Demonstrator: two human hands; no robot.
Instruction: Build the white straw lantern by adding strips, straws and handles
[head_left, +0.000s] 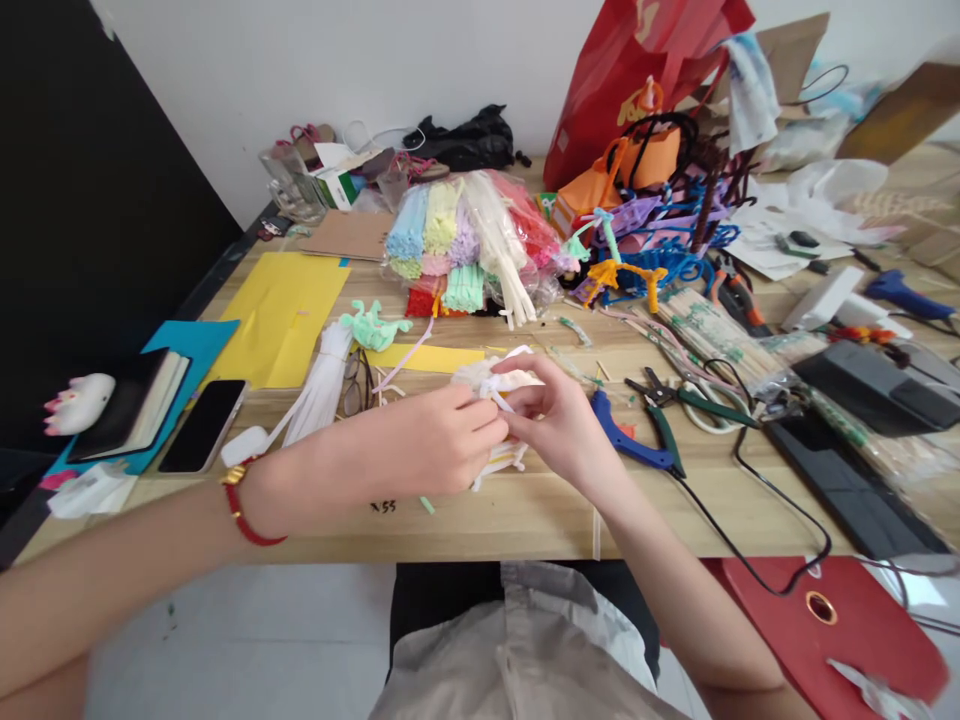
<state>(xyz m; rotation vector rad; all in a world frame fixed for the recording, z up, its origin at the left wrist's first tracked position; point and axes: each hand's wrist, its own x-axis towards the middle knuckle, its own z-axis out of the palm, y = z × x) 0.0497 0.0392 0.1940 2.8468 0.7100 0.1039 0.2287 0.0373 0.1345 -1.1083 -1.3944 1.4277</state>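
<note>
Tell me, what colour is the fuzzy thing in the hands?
White, a fluffy pipe-cleaner bundle held by both hands, seen best in the head view.

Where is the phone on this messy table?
The black phone lies flat near the table's left front edge, between a dark notebook on its left and a bundle of white strips on its right.

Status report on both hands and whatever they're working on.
Left hand and right hand both pinching a white fuzzy pipe-cleaner piece above the table. Blue-handled tool lies beside the right hand.
</note>
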